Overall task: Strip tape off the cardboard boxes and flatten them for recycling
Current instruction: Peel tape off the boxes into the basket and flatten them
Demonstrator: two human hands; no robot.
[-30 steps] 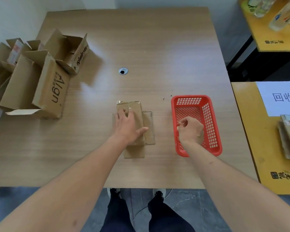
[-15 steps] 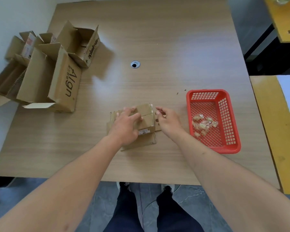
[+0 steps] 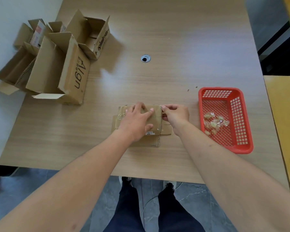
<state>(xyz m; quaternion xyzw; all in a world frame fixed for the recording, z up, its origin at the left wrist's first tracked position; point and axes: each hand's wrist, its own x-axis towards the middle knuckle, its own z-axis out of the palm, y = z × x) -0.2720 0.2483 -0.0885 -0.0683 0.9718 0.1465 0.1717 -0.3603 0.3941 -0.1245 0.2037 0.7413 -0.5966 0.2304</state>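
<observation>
While the left hand (image 3: 137, 121) presses flat on a small flattened box (image 3: 155, 121) near the surface's front edge, the right hand's (image 3: 176, 114) fingers pinch tape at its right edge; balled tape (image 3: 214, 122) fills the red basket (image 3: 241, 146), and open boxes (image 3: 57, 64) wait at the left edge.

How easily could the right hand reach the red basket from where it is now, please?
Probably easily: the right hand pinches at the flattened box's right edge, and only bare table lies between it and the red basket.
</observation>
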